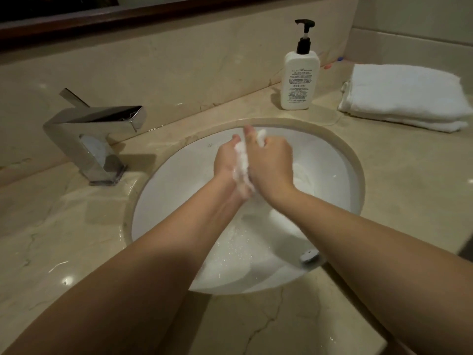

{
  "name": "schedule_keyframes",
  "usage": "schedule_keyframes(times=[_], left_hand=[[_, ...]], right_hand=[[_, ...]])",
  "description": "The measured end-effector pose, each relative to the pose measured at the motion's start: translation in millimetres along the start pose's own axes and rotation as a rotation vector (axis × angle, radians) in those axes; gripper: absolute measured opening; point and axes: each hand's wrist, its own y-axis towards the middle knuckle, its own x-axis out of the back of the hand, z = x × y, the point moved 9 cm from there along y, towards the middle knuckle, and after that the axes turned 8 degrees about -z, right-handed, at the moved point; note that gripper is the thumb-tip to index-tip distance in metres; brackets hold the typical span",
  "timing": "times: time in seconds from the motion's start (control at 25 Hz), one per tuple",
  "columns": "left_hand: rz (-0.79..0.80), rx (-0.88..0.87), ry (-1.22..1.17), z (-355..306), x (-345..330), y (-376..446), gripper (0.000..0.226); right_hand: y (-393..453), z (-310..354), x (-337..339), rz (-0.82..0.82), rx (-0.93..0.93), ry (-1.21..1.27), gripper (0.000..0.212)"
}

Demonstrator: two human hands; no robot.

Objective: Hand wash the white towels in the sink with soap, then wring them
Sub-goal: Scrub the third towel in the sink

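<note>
Both hands [252, 162] squeeze a sudsy towel [242, 162]; soap bottle [299, 75] label unreadable.

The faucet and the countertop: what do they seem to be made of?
Faucet: probably metal with a polished chrome finish; it mirrors its surroundings. Countertop: looks like polished beige marble or similar stone; thin veins and glossy light spots show.

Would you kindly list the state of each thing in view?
Wet towel: soapy, squeezed between both hands above the sink.
Left hand: grips the wet towel.
Right hand: grips the wet towel.
Folded towels: stacked on the counter.
Faucet: no water running.
Soap bottle: upright.
</note>
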Motion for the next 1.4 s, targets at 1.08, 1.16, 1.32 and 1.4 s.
schedule_keyframes(times=[1.08,1.16,1.32,1.4], left_hand=[[-0.022,-0.107,0.346,-12,25,20,0.064],[0.011,-0.023,0.398,-12,32,22,0.066],[0.033,0.003,0.682,-10,50,35,0.014],[0.061,-0.026,0.86,-4,52,45,0.01]], right_hand=[[22,-46,2,0.133,-0.198,0.12,0.048],[24,-55,-8,0.264,-0.301,0.178,0.031],[19,-80,-27,0.524,-0.405,-0.054,0.005],[18,-93,-29,0.568,-0.412,-0.178,0.009]])
